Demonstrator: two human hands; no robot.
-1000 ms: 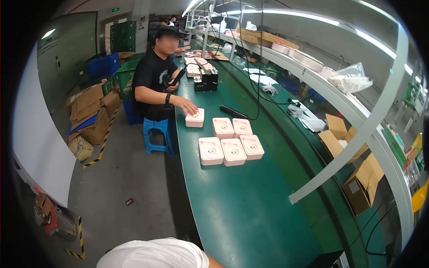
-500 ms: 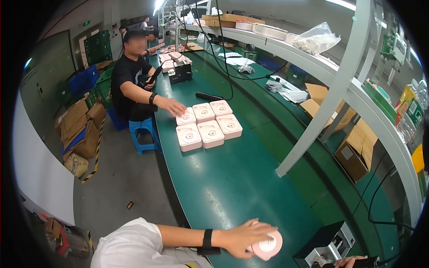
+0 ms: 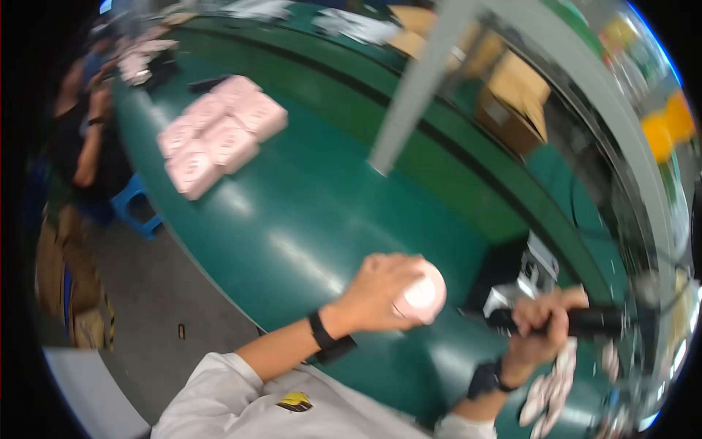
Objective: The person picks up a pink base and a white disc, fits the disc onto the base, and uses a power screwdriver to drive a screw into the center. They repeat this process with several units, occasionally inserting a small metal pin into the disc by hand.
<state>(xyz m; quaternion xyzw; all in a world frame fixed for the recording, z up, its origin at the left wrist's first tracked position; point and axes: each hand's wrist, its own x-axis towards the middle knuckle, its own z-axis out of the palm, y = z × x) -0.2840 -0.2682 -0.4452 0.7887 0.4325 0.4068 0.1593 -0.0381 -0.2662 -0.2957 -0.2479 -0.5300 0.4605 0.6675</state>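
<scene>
My left hand (image 3: 380,293) is wrapped around the edge of a round pink housing (image 3: 434,294), which has a white disc on its face. It is held over the green workbench (image 3: 307,219). My right hand (image 3: 540,322) grips a black electric screwdriver (image 3: 596,322), held nearly level. The tool's thin tip points left toward the pink housing, with a gap between them. Just beyond the screwdriver stands a black box with a metal front (image 3: 504,282). Motion blurs the scene, and fine detail on the housing cannot be made out.
Pink square boxes (image 3: 219,135) sit in a block at the far left. Pink parts (image 3: 548,388) lie near my right forearm. A grey post (image 3: 417,95) rises from the bench, with an open carton (image 3: 512,102) behind it. A co-worker (image 3: 84,139) sits at the left.
The view has swung right and down. My right hand has come in from the lower right edge with the screwdriver. My left hand has the pink housing raised and tilted, nearer the tool.
</scene>
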